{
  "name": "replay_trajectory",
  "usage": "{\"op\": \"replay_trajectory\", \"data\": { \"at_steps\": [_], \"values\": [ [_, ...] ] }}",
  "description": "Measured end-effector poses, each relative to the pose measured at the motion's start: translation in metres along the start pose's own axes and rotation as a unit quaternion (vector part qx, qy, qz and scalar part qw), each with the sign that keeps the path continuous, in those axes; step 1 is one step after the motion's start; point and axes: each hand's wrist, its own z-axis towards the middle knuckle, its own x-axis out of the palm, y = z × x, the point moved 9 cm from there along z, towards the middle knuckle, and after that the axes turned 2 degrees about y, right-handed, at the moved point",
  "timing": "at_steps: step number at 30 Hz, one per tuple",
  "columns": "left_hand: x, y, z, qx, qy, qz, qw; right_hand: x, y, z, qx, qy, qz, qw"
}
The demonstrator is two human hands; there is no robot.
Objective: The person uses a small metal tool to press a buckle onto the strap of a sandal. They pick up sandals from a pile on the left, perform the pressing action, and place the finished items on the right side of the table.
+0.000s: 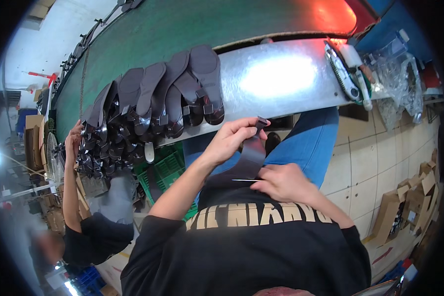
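My left hand (229,142) grips a dark brown heeled shoe sole (250,159) by its small block heel, above my lap. The sole's other end hangs down toward my black shirt. Just below, my right hand (287,182) pinches a thin, pointed metal tool (245,180) that points left across the sole; its handle is hidden in the fingers. Whether the tool touches the sole, I cannot tell. To the left, several dark heeled sandals (155,84) lie soles up in a row along the work surface's near edge.
Behind the metal ledge (276,74) runs a green conveyor belt (148,37). A utility knife (341,74) lies at the ledge's right end, beside clear plastic bags (399,74). A green crate (165,177) stands below. At left, a co-worker's hand (74,140) touches the sandals. Cardboard boxes (404,212) sit on the right.
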Motion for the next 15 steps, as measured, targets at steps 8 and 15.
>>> {"op": "replay_trajectory", "data": {
  "at_steps": [8,15],
  "values": [
    [0.020,0.037,-0.019,-0.076,-0.011,-0.184,0.980,-0.033,-0.047,-0.031,0.208,-0.093,0.361,0.904],
    [0.030,0.060,-0.025,-0.092,-0.033,-0.218,0.971,0.010,-0.049,-0.030,0.247,-0.005,0.532,0.810]
  ]
}}
